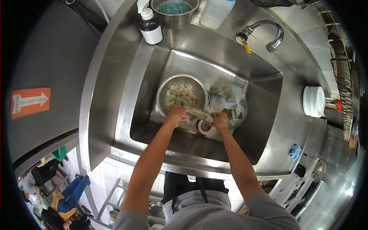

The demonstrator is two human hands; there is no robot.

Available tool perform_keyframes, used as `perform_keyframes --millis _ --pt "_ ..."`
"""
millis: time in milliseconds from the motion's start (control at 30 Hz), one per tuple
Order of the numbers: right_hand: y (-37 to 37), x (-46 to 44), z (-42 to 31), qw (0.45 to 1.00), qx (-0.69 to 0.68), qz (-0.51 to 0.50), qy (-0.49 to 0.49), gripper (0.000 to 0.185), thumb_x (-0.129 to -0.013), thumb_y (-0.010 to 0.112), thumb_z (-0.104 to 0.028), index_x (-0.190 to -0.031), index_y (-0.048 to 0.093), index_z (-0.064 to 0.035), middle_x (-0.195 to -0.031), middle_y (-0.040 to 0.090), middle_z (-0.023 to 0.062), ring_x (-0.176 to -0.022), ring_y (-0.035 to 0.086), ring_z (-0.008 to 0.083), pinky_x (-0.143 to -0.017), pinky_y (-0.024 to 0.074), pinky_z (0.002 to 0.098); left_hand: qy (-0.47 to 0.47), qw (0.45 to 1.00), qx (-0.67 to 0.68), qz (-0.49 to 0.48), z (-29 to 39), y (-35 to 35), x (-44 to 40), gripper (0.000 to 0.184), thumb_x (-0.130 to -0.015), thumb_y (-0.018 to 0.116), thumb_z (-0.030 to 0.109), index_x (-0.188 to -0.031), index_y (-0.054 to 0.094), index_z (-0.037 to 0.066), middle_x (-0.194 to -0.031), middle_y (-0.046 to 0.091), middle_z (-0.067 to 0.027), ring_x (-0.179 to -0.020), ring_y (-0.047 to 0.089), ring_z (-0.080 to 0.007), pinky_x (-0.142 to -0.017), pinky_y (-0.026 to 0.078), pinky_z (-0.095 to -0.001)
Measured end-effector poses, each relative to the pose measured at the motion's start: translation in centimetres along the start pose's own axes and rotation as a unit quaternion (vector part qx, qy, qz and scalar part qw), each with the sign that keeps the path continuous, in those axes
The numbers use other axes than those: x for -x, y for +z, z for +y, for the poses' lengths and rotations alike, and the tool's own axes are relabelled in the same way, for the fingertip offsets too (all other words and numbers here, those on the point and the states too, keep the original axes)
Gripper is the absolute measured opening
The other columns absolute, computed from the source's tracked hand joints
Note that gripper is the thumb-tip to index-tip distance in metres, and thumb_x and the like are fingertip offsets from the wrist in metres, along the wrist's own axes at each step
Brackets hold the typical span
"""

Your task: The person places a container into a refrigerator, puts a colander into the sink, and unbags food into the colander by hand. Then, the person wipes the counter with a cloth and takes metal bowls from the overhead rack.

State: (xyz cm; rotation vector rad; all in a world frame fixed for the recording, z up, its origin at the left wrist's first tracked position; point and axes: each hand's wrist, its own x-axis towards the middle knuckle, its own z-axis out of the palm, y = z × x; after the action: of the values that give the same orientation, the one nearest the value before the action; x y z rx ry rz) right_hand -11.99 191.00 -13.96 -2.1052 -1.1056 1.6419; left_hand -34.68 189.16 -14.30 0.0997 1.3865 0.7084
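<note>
A steel sink (264, 90) surrounds the metal bowl (162, 96). Just right of the bowl lies a clear plastic bag (238, 101); well beyond it to the right curves a tap (276, 36), and beyond it to the left stands a dark pump bottle (152, 30). Inside the bowl sits a heap of pale pieces (181, 94). The left hand (176, 116), at the bowl's near edge, and the right hand (220, 121), to its near right, each pinch an end of a pale, translucent strip (202, 114), stretched by the bowl's near-right rim. Near the bowl, below the strip, shows a round drain (204, 127).
</note>
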Motion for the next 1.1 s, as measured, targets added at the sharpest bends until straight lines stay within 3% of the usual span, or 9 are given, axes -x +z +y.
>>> perform_keyframes --millis 67,133,467,533,633,767,900,933,1100 --pt "-0.9 1.4 -1.5 0.983 0.147 0.066 -0.083 0.021 -0.089 0.054 -0.013 -0.091 0.065 0.0048 -0.076 0.067 0.0184 -0.072 0.067 0.0305 -0.063 0.0538 0.0349 0.006 0.999 -0.048 -0.01 0.0 0.8 -0.3 0.021 -0.089 0.058 0.018 -0.09 0.057 -0.002 -0.078 0.055 -0.0066 -0.074 0.062 -0.0193 -0.064 0.058 -0.0327" --pt "-1.2 1.6 -2.6 0.886 0.271 0.221 -0.304 0.016 -0.087 0.054 -0.013 -0.089 0.063 0.0005 -0.074 0.064 0.0229 -0.073 0.064 0.0394 -0.064 0.0506 0.0435 0.003 0.999 -0.048 -0.004 0.0 1.3 0.1 0.021 -0.089 0.058 0.018 -0.087 0.057 -0.002 -0.078 0.055 -0.0066 -0.073 0.061 -0.0194 -0.063 0.058 -0.0323" --pt "-1.2 5.7 -9.8 0.882 0.211 0.24 -0.347 0.02 -0.091 0.053 -0.02 -0.09 0.064 -0.0032 -0.078 0.062 0.0239 -0.074 0.06 0.0429 -0.065 0.048 0.0473 0.001 0.999 -0.051 0.003 -0.1 0.9 0.9 0.014 -0.088 0.058 0.015 -0.085 0.058 0.001 -0.08 0.057 -0.005 -0.071 0.059 -0.0164 -0.062 0.055 -0.0294" --pt "-1.1 5.3 -8.8 0.889 0.187 0.223 -0.355 0.02 -0.092 0.054 -0.022 -0.095 0.063 -0.005 -0.08 0.066 0.0183 -0.071 0.064 0.0368 -0.063 0.0493 0.0437 0.038 0.998 -0.052 -0.003 0.0 1.1 1.4 0.012 -0.087 0.059 0.014 -0.089 0.058 0.002 -0.085 0.058 -0.005 -0.076 0.059 -0.016 -0.068 0.054 -0.0299" --pt "0.1 1.8 -3.3 0.961 -0.064 0.08 -0.258 0.019 -0.093 0.053 -0.024 -0.098 0.063 -0.0073 -0.086 0.065 0.0072 -0.068 0.062 0.0246 -0.064 0.0504 0.0382 0.11 0.992 -0.025 -0.051 0.1 3.2 2.6 0.013 -0.086 0.06 0.014 -0.094 0.057 0.005 -0.092 0.059 -0.0043 -0.083 0.059 -0.0146 -0.078 0.051 -0.0294" --pt "-0.3 4.5 -3.1 0.926 -0.356 -0.127 -0.022 0.017 -0.092 0.055 -0.022 -0.1 0.06 -0.008 -0.083 0.055 -0.0011 -0.087 0.058 0.0146 -0.074 0.0488 0.0302 0.142 0.975 -0.081 -0.152 -1.7 7.5 3.3 0.02 -0.087 0.063 0.021 -0.1 0.058 0.006 -0.098 0.061 -0.0053 -0.093 0.059 -0.0157 -0.084 0.046 -0.0284" --pt "-2.1 -2.6 5.2 0.995 -0.042 0.05 -0.073 0.026 -0.091 0.056 -0.027 -0.103 0.061 -0.005 -0.088 0.061 0.0075 -0.084 0.061 0.0184 -0.073 0.0496 0.0319 0.263 0.939 -0.203 -0.092 -3.1 7.7 2.5 0.03 -0.087 0.062 0.024 -0.105 0.057 0.001 -0.102 0.063 -0.0138 -0.094 0.061 -0.0223 -0.08 0.048 -0.0328" --pt "-2.9 -4.4 6.8 0.985 0.11 0.099 -0.091 0.029 -0.09 0.057 -0.03 -0.103 0.061 -0.0041 -0.091 0.063 0.0107 -0.083 0.062 0.0211 -0.073 0.0499 0.0336 0.271 0.925 -0.256 -0.075 -2.6 7.1 2.3 0.032 -0.087 0.062 0.024 -0.108 0.056 0.001 -0.105 0.063 -0.0155 -0.095 0.061 -0.0239 -0.081 0.048 -0.0341" --pt "-5.5 -8.7 8.0 0.925 0.314 0.177 -0.123 0.032 -0.086 0.058 -0.031 -0.103 0.065 -0.0046 -0.101 0.065 0.0188 -0.091 0.064 0.0323 -0.082 0.0485 0.042 0.256 0.915 -0.309 -0.051 -0.4 6.9 3.8 0.035 -0.087 0.062 0.026 -0.112 0.056 0.003 -0.108 0.062 -0.0169 -0.096 0.061 -0.0285 -0.083 0.047 -0.0375"
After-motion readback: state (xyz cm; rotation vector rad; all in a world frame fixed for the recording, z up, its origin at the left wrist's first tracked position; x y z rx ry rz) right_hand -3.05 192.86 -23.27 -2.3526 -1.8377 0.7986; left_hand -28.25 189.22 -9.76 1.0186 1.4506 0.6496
